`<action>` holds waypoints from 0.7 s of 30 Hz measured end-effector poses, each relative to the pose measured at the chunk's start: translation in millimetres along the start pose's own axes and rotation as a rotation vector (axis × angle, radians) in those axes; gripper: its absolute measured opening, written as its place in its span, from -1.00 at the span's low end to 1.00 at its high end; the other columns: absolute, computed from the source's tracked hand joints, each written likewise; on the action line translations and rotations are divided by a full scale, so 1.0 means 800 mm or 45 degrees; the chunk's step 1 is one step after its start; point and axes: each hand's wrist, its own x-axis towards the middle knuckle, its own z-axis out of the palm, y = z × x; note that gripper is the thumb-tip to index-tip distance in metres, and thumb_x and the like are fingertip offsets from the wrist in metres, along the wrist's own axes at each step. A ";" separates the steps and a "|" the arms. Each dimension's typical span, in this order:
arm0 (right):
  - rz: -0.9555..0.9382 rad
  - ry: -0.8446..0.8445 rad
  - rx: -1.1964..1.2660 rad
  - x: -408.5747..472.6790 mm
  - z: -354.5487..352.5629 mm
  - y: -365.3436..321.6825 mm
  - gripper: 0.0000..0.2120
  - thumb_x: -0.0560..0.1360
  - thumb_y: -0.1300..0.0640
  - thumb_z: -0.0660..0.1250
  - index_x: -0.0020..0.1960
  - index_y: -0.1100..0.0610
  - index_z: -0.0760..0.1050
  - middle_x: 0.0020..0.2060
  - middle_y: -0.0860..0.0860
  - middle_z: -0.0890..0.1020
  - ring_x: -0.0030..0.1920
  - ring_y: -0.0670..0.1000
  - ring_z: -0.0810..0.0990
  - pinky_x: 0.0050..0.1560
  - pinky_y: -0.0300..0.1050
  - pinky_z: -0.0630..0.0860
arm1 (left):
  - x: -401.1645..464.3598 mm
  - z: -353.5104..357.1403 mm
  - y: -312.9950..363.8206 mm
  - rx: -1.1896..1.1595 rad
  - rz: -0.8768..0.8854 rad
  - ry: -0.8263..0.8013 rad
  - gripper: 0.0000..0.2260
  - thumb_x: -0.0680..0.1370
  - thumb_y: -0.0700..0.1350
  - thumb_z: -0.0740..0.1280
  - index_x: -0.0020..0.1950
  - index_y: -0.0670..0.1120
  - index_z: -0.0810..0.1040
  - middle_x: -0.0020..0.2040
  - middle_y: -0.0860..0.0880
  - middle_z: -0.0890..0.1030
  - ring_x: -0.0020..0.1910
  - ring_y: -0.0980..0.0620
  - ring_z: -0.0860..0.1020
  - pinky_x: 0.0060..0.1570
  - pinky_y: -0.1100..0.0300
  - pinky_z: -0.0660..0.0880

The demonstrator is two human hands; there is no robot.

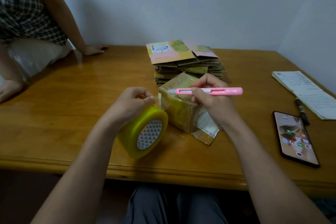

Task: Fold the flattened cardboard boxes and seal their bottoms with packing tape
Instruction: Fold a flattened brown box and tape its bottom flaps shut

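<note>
The left hand [133, 102] has its fingers curled in, and the thumb and first finger pinch the loose end of the tape up near the top of the one tape roll [143, 132]. The roll is yellow, with a white middle that has small grey triangles on it. It stands on its edge, tilted, under the left wrist and near the front edge of the table [63, 114].

The right hand [212, 100] has its fingers curled round one pink cutter [209, 91], held like a pen. The cutter lies flat across, and its pale tip points left, over the top left edge of the box.

One folded box [180, 109] sits between the two hands, in the middle of the table. It is brown and shiny with tape. A flap with a white label sticks out from under it on the near right side.

Just behind the box, on the far side, is one stack of flat boxes [185, 60]. The top one is pink and green with a barcode label. I cannot count how many are in the stack.

On the right lie one phone [295, 137] with its screen lit, one dark pen [301, 111] and one pad of paper [305, 92].

At the far left another person leans on the table, with one hand [94, 49] flat on it
</note>
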 end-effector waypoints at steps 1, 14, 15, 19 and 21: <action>-0.024 0.015 0.030 -0.003 -0.003 -0.003 -0.88 0.50 0.37 0.37 -0.14 0.18 0.52 -0.30 0.02 0.62 -0.26 -0.03 0.63 -0.20 -0.04 0.62 | 0.000 0.000 0.000 0.004 0.010 -0.001 -0.83 0.61 -0.08 0.32 -0.11 -0.11 0.61 -0.04 -0.15 0.66 -0.03 -0.16 0.62 0.02 -0.07 0.57; 0.149 0.407 -0.868 -0.088 -0.106 0.047 -0.87 0.52 0.19 0.39 0.00 0.05 0.46 -0.12 -0.10 0.58 -0.21 -0.21 0.54 -0.25 -0.22 0.54 | 0.013 0.010 0.005 0.129 0.061 -0.003 -0.81 0.61 -0.11 0.33 -0.15 -0.14 0.64 -0.19 -0.13 0.66 -0.20 -0.08 0.59 -0.14 0.06 0.50; 0.207 0.360 -0.957 -0.093 -0.112 0.060 -0.84 0.51 0.20 0.40 -0.01 0.02 0.45 -0.11 -0.06 0.59 -0.19 -0.18 0.54 -0.22 -0.15 0.56 | 0.013 0.010 0.005 0.139 0.064 0.001 -0.81 0.61 -0.11 0.33 -0.15 -0.13 0.64 -0.19 -0.13 0.66 -0.21 -0.07 0.59 -0.14 0.06 0.50; 0.315 0.242 -1.140 -0.101 -0.115 0.082 -0.67 0.48 0.32 0.36 -0.05 -0.12 0.43 -0.10 -0.06 0.56 -0.12 -0.07 0.53 -0.15 -0.07 0.55 | 0.009 0.010 0.004 0.125 0.067 0.002 -0.82 0.60 -0.08 0.34 -0.14 -0.11 0.64 -0.23 -0.09 0.66 -0.25 -0.04 0.59 -0.23 0.12 0.48; 0.306 0.204 -1.184 -0.098 -0.114 0.081 -0.68 0.49 0.37 0.31 -0.03 -0.07 0.50 -0.11 -0.13 0.49 -0.05 -0.04 0.51 -0.08 -0.07 0.53 | 0.007 0.008 0.004 0.107 0.080 -0.012 -0.82 0.59 -0.07 0.35 -0.15 -0.10 0.65 -0.24 -0.06 0.68 -0.24 -0.03 0.61 -0.24 0.12 0.49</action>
